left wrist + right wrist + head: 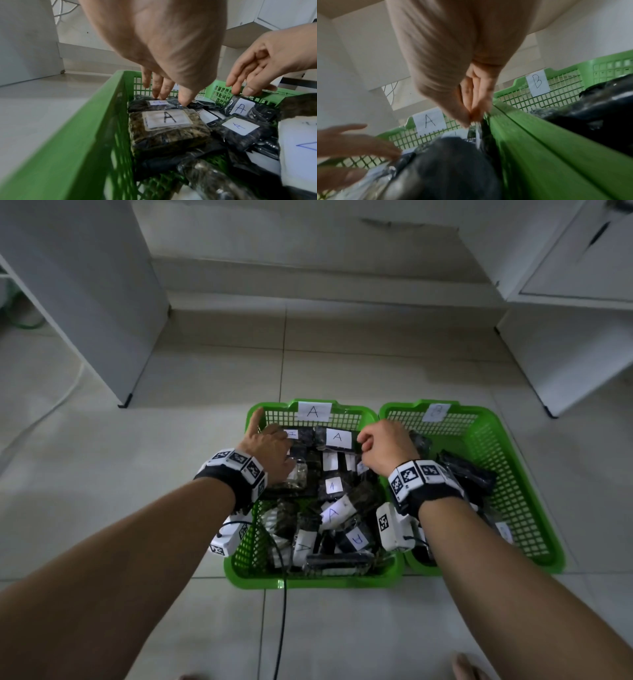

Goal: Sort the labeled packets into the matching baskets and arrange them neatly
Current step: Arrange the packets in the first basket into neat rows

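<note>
Two green mesh baskets stand side by side on the floor: basket A point(356, 580) on the left, basket B point(548, 508) on the right, each with a paper letter on its far wall. Basket A holds several dark packets with white A labels. My left hand point(274, 446) reaches into its far left corner, its straight fingers point(159, 93) touching a dark labelled packet point(142, 104). My right hand point(368, 445) pinches the top edge of an A-labelled packet point(241, 108) near the far right of basket A. In the right wrist view its thumb and fingers point(471, 116) meet on clear plastic. Basket B holds dark packets point(469, 474).
White cabinets stand at the left point(85, 302) and right point(565, 354) of the tiled floor. A black cable point(282, 628) runs from basket A toward me. Toes point(469, 667) show at the bottom edge. The two baskets' rims point(539, 142) touch.
</note>
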The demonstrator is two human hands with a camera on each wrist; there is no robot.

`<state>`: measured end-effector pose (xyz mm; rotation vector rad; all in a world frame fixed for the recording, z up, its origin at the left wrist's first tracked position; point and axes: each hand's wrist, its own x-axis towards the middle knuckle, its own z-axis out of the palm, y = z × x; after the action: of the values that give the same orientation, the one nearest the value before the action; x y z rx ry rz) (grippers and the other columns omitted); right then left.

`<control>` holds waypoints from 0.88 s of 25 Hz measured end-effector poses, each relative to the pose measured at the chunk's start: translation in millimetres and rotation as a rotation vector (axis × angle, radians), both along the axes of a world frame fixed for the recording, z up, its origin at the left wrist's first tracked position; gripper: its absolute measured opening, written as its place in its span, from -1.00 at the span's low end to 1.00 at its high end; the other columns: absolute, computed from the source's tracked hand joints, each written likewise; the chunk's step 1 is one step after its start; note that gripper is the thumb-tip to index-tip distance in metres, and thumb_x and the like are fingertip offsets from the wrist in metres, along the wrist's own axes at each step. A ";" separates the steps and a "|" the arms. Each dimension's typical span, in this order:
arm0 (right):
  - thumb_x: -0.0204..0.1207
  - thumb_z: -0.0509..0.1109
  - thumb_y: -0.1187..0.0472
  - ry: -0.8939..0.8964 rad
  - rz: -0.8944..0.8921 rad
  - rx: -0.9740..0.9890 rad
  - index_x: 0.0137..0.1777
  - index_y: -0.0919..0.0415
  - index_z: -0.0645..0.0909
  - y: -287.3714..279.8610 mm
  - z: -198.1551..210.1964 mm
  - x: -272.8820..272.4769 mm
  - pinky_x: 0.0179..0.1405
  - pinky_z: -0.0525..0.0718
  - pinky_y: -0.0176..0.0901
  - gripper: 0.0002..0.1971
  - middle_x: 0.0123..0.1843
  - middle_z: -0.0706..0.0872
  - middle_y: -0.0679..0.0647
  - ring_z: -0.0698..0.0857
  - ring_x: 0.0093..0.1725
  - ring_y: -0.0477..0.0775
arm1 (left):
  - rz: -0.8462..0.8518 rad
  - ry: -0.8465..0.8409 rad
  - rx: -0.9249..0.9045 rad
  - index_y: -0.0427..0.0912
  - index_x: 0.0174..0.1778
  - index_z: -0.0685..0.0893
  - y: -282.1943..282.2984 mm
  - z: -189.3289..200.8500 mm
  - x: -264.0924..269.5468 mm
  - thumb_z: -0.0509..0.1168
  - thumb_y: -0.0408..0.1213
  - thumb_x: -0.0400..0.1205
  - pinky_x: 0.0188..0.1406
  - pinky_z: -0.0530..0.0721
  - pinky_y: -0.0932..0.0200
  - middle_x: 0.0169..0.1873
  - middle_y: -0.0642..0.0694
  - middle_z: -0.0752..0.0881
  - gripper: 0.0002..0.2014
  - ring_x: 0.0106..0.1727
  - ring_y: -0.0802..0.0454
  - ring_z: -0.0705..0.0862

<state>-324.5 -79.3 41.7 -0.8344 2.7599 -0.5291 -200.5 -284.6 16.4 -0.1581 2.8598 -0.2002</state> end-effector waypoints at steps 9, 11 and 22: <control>0.27 0.71 -0.03 0.245 0.174 0.492 0.19 0.04 0.69 3.3 -4.6 9.6 0.42 0.43 0.08 -0.50 0.31 0.52 0.05 0.40 0.36 0.14 | -0.123 0.132 0.390 0.08 0.08 0.71 27.0 8.2 -10.3 0.28 -0.08 0.66 0.43 0.48 -0.07 0.15 0.12 0.74 -0.85 0.25 0.08 0.65; 0.29 0.72 0.07 0.174 0.157 0.390 0.19 0.02 0.67 6.0 0.7 9.0 0.38 0.46 0.01 -0.52 0.27 0.58 0.02 0.47 0.34 0.11 | -0.088 0.028 0.451 0.06 0.18 0.70 37.6 5.4 -16.1 0.37 -0.06 0.64 0.39 0.58 -0.05 0.23 0.06 0.73 -0.78 0.27 0.04 0.66; 0.13 0.79 0.26 -0.379 0.265 0.367 0.12 -0.04 0.80 15.1 24.6 26.6 -0.05 0.73 -0.13 -0.48 0.06 0.76 -0.08 0.73 0.04 0.04 | -0.010 -0.087 0.422 -0.12 0.24 0.67 67.5 -12.3 -20.7 0.54 0.03 0.48 0.15 0.58 0.08 0.11 -0.03 0.71 -0.52 0.16 -0.05 0.67</control>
<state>-298.0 -64.1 66.3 -0.8825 2.2585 -0.1075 -221.2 -217.1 4.1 -0.0482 2.7414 0.3829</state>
